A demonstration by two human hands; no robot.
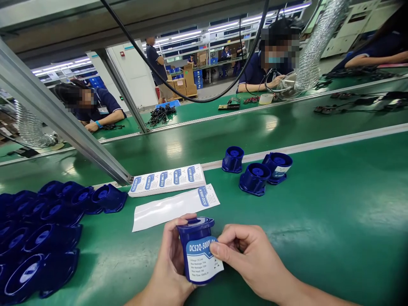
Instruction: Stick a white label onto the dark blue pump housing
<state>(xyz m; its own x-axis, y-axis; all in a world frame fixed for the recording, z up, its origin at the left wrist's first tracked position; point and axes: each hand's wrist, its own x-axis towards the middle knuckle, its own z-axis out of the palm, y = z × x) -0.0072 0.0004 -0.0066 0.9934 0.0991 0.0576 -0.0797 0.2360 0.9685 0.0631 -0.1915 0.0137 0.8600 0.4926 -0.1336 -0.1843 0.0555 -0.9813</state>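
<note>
My left hand [170,265] is wrapped around a dark blue plastic pump housing [196,231], flanged end up. A white and blue label [199,265] printed "DC52Q-5000L/H" lies on the housing's side. Its right edge stands off the curved surface. My right hand [255,259] pinches that edge, thumb on the front of the label; the fingers behind are partly hidden. Beyond the hands lies a glossy backing strip [168,212] with one label at its right end. Behind it sits a stack of label sheets [165,180].
Many blue housings [41,238] crowd the left side of the green bench. Three more housings [255,180] stand at the back right, one bearing a label. A metal post [73,114] slants across the left. Co-workers [102,104] sit across the line beside cables [162,114].
</note>
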